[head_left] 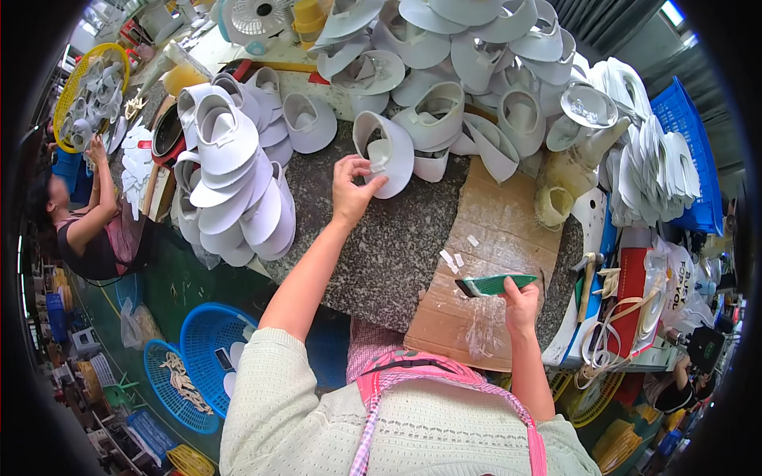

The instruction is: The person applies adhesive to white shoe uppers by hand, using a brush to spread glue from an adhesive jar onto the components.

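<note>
My left hand (355, 189) reaches over the dark stone tabletop. Its fingers pinch the near edge of a white visor-shaped piece (397, 163), which has a round opening and a broad flared rim. In my right hand (521, 303) is a green utility knife (502, 284), its dark slanted tip pointing left. The knife is held above a worn cardboard sheet (496, 214) with small white scraps (451, 259) on it. Beyond my left hand, another white visor-shaped piece (309, 124) rests on the stone.
Stacked white pieces (226, 151) stand at the left, and a large heap (421, 40) fills the back. A stained container (553, 205) and a blue crate (698, 159) are at the right. Blue baskets (208, 345) sit on the floor, lower left. Another person (95, 214) works at far left.
</note>
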Tool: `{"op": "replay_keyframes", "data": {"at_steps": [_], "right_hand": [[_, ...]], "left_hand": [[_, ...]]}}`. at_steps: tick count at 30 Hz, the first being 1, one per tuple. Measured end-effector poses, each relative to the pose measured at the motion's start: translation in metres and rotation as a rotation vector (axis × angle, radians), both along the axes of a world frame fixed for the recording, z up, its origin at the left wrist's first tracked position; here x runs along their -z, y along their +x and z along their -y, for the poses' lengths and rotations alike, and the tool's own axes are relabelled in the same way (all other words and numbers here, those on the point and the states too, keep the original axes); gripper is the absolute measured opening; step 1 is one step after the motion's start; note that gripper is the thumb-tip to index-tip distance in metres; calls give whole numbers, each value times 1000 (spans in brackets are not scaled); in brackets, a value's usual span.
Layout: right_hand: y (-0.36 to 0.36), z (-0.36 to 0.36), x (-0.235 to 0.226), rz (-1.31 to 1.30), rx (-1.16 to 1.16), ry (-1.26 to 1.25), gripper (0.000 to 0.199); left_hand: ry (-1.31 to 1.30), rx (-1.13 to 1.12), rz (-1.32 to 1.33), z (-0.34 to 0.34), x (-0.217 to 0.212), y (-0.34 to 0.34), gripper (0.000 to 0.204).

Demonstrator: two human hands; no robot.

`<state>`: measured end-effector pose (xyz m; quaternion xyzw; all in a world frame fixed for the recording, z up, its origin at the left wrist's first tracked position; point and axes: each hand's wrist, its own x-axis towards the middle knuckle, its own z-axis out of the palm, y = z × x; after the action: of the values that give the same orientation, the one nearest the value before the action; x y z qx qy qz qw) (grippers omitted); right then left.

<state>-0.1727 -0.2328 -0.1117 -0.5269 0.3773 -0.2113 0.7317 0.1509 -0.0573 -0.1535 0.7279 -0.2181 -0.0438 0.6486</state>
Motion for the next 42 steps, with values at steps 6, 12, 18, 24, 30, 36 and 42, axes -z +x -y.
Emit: {"op": "replay_keyframes", "data": {"at_steps": [6,12,18,24,30,36,42], "right_hand": [[2,4,-6,27,4,-38,11],[-2,57,-14,-14,71,-281,10],[-15,149,-22,17,153,-580,13],[25,207,6,-156,291,-1543,12],[22,232,-17,-255,102,-1111,18],[14,186,-21,79,16,-1095,8],[-25,176,-23,-97,206,-511,11]], "left_hand": [[331,-8,359,4,-35,23,34],[1130,591,706,-14,-72,27,21],[954,307,580,-16,-98,-64,35],[904,418,127,3,-32,-169,50],[829,402,254,4,-61,-141,35],[704,319,280,26,-72,-165,28],[716,624,355,31,-42,-205,31]]}}
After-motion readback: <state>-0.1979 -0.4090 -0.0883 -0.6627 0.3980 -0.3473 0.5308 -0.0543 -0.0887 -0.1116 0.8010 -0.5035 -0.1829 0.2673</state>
